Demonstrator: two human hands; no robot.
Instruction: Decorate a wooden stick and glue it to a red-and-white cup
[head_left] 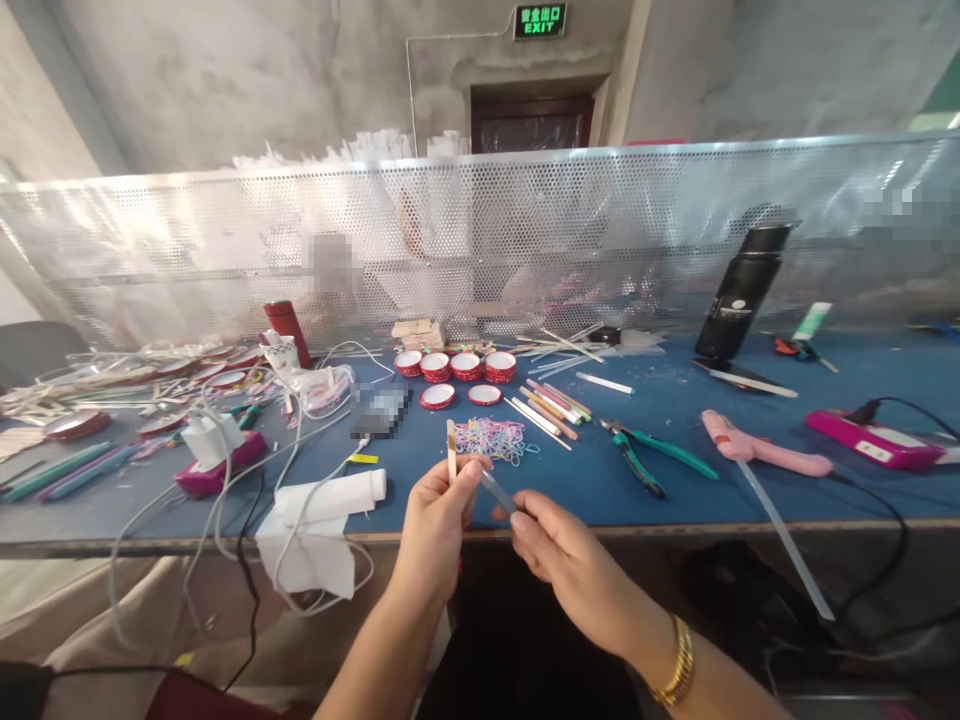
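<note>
My left hand point(439, 515) is closed on a thin pale stick point(451, 450) that points upward, just in front of the table's near edge. My right hand point(559, 560), with a gold bracelet point(681, 662) at the wrist, pinches a short grey strip point(496, 492) whose far end reaches toward my left fingers. Just beyond both hands, on the blue table top point(660, 470), lies a heap of small coloured rubber bands point(495, 438).
Green-handled pliers point(651, 455), a pink glue gun point(757, 450), coloured sticks point(551, 405), red-rimmed round lids point(457, 368), a black flask point(739, 295), a red flask point(289, 325), chargers and white cables point(217, 450) crowd the table. A perforated metal screen point(525, 230) closes the far side.
</note>
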